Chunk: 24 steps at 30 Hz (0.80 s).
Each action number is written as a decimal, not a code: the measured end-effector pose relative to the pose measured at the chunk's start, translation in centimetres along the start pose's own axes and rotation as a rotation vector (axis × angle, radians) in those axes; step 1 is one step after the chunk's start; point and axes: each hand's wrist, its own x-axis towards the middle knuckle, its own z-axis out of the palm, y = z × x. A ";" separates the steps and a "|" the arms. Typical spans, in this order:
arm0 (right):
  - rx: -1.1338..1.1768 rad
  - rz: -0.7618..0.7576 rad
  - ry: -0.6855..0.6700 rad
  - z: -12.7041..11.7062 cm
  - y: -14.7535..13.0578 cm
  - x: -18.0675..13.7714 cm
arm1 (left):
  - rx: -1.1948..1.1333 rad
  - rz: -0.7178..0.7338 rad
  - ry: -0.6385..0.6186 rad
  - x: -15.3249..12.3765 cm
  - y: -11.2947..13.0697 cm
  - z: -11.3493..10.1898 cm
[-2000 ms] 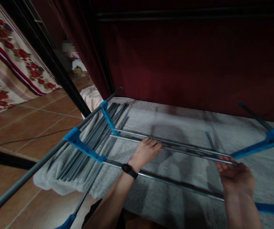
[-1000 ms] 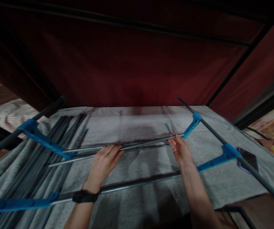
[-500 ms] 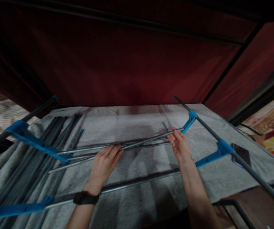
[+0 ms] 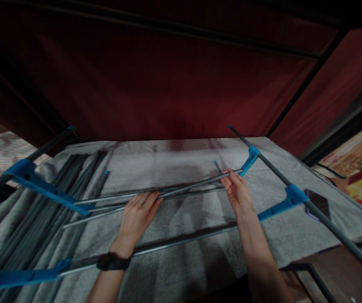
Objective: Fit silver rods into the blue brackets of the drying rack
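Both hands are on one rod (image 4: 199, 183), held at a slant above the grey blanket (image 4: 174, 160). Curled palm-down over its middle, fingers together, is the left hand (image 4: 140, 214); the right hand (image 4: 237, 189) pinches it between thumb and fingertips close to its right end, just beside a blue bracket (image 4: 252, 159). I can't tell whether that end touches the bracket. Other rods (image 4: 105, 198) run close behind, partly hidden by the left hand. Nearer the person, a crossbar (image 4: 187, 240) passes beneath both forearms, so the arms reach over it. At the left, another bracket (image 4: 46, 185) juts over a pile (image 4: 38, 227) of loose rods, and the held rod's left end comes near it. A phone (image 4: 319, 201) lies on the blanket, partly covered by the right pole (image 4: 341, 237). Dark red curtain (image 4: 168, 97) closes off the far side, and a black watch (image 4: 113, 261) sits on the left wrist.
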 end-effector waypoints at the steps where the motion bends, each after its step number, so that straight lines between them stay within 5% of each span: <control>1: 0.003 -0.001 0.002 0.0 0.0 0.0 | -0.002 0.000 0.003 0.1 0.0 0.0; 24: 0.003 0.037 -0.022 0.3 -0.3 -0.4 | 0.031 0.013 0.000 1.6 0.4 -1.8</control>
